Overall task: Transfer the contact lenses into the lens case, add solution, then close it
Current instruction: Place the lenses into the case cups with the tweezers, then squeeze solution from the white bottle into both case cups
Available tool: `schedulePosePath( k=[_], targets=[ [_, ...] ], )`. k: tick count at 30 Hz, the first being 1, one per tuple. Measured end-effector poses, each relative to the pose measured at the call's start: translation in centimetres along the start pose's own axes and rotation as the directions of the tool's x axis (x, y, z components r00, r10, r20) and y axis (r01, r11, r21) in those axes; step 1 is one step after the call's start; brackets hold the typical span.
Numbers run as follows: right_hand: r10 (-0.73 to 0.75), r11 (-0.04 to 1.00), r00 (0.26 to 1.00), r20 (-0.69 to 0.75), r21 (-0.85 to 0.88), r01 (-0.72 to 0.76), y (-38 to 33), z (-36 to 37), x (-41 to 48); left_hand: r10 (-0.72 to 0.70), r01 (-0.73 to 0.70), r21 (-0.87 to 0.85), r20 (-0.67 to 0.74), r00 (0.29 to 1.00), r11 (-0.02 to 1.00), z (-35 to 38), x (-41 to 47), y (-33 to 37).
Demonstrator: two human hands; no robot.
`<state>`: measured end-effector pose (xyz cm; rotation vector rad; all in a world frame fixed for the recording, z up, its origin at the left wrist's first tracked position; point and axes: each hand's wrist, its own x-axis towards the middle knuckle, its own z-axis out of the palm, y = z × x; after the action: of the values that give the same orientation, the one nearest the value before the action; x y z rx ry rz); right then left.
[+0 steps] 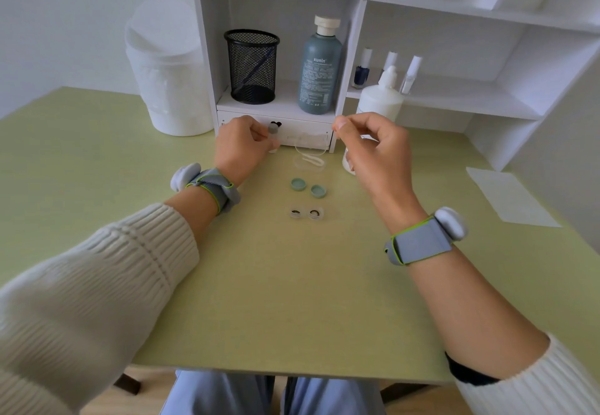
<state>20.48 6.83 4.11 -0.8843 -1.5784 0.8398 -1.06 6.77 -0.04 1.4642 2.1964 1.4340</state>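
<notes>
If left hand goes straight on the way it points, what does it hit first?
Likely the drawer front, just beyond its knuckles. The left hand grips a small vial, which might touch first; the gap is unclear.

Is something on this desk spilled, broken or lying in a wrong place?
Nothing stands out. The two green caps lie off the lens case, but neatly just behind it, as the task needs. No liquid shows on the desk, and the solution bottle stands upright.
</notes>
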Motion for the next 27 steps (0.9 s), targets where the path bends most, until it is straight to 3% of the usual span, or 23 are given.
schedulePosePath(
  k=[7, 15, 19, 27],
  targets=[
    [-0.046, 0.998, 0.992, -0.119, -0.043, 0.041, -0.2, -0.5, 0.4, -0.031, 0.032, -0.021, 0.036, 0.999, 0.999, -0.3, 0.0, 0.0],
    [-0.185, 0.970, 0.940, -0.288, -0.209, 0.127, 0.4, -1.9, 0.8, -0.056, 0.056, 0.006, 0.044, 0.997, 0.998, -3.2, -1.3, -0.1],
    [-0.121, 0.961, 0.957, -0.262, -0.274, 0.046, 1.5, -1.9, 1.1, -0.073, 0.074, -0.019, 0.051, 0.996, 0.997, -5.8, -3.0, 0.4],
    [0.051, 0.926, 0.986, -0.160, -0.361, -0.107, 3.7, -1.7, 1.5, -0.094, 0.140, -0.224, 0.202, 0.975, 0.964, -6.0, -7.2, 1.4]
  ],
)
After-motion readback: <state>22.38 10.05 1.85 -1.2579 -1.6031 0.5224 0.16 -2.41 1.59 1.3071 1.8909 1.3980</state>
